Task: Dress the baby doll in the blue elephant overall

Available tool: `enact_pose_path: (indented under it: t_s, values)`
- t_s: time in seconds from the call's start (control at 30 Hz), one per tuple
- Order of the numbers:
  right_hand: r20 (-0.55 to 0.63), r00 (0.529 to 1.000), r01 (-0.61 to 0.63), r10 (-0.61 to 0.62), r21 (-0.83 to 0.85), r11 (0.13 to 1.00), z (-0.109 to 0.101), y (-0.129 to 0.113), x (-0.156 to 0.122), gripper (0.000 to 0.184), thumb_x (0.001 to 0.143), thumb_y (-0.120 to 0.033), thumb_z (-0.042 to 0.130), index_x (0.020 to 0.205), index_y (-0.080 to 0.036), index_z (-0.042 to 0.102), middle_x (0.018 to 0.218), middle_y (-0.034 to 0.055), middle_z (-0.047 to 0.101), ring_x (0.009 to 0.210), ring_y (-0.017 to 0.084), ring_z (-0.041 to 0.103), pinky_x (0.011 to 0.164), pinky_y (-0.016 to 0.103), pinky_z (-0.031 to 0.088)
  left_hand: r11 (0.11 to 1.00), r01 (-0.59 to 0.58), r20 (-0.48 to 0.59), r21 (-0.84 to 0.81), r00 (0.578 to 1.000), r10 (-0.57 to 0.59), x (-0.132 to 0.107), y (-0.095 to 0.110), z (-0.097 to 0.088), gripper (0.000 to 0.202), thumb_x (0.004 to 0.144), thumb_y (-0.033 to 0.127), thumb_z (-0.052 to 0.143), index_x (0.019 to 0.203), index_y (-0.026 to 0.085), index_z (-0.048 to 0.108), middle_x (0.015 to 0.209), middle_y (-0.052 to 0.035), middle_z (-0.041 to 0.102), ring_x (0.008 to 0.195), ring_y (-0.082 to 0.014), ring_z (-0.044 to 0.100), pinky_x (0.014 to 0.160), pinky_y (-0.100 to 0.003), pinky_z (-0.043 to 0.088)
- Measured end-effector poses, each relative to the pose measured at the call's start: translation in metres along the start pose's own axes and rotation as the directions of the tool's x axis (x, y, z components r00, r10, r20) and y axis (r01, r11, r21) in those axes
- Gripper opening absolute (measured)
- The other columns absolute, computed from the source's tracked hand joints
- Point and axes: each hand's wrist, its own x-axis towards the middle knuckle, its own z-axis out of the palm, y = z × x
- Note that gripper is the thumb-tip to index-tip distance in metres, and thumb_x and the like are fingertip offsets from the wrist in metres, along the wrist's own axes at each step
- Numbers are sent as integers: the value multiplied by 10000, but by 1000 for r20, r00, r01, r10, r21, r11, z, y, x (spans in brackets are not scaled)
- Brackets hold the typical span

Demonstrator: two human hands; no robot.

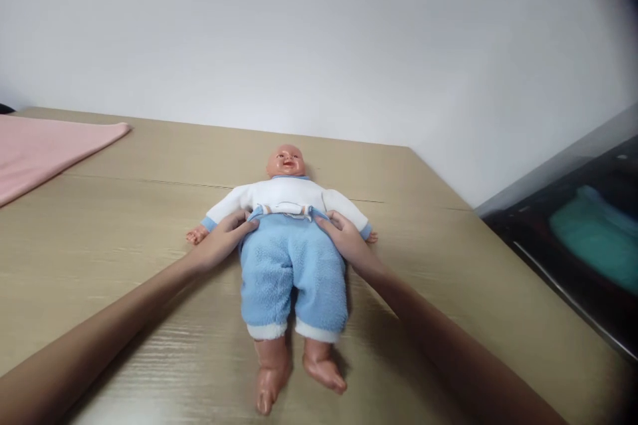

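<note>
A baby doll [287,163] lies on its back on the wooden table, head away from me and bare feet towards me. It wears a white long-sleeved top [284,191] with blue cuffs and fluffy blue trousers [292,259] with white hems. At the waistband's left side, my left hand [233,226] is closed, pinching the cloth between thumb and fingers. My right hand [343,229] grips the waistband on the other side in the same way. Between the hands the waistband gapes a little, and a pale strip of fabric shows at its edge.
A pink cloth [54,146] lies at the table's far left. The table [149,226] meets a white wall [224,46] behind. Beyond the right edge is a dark surface with a blurred green thing [598,236]. An opening in the wall shows shelves at the top.
</note>
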Motion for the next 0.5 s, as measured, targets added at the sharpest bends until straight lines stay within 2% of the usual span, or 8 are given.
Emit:
enact_pose_path:
  t_s: [0.07,0.13,0.2,0.33,0.4,0.5]
  values:
    - [-27,999,-25,25,11,1000,-3,5,-7,427,871,-641,772,787,-256,610,842,5,615,907,260,591,969,432,505,997,14,-30,71,999,-12,-5,-6,2,410,995,624,670,1038,218,704,1105,-76,754,1147,-338,672,1076,-486,537]
    - [-49,997,-55,57,42,998,-3,8,-14,397,900,-614,774,820,-252,630,891,25,662,959,279,625,1015,450,514,997,42,-79,69,996,-36,-8,-10,5,404,1012,626,635,1073,230,686,1124,-72,748,1152,-329,676,1072,-475,532]
    - [-61,994,-80,86,89,993,-2,10,-18,396,921,-634,778,936,-249,683,1021,54,733,1059,304,666,1067,466,526,999,49,-114,-1,992,-49,-9,-12,9,404,1030,644,622,1095,248,668,1154,-76,753,1195,-324,682,1067,-453,539]
    - [-41,992,-108,118,193,975,2,10,-17,564,882,-774,765,1115,-264,705,1150,76,780,1180,333,707,1109,486,568,983,-27,-119,-184,993,5,-5,-11,15,442,1036,668,672,1195,256,655,1303,-93,761,1274,-299,690,1087,-416,546]
    - [-8,992,-120,125,231,966,3,8,-12,587,884,-783,763,1169,-273,710,1180,78,791,1227,332,721,1128,478,577,959,-50,-117,-279,993,18,0,-11,15,480,1016,680,711,1219,250,651,1287,-88,768,1216,-279,708,1031,-390,567]
    - [19,990,-138,138,258,956,1,5,-4,566,906,-738,791,1230,-278,723,1287,88,792,1346,317,697,1198,448,538,918,-14,-100,-397,995,-28,11,-12,15,550,971,741,755,1173,240,653,1114,-58,781,1008,-237,716,868,-339,573]
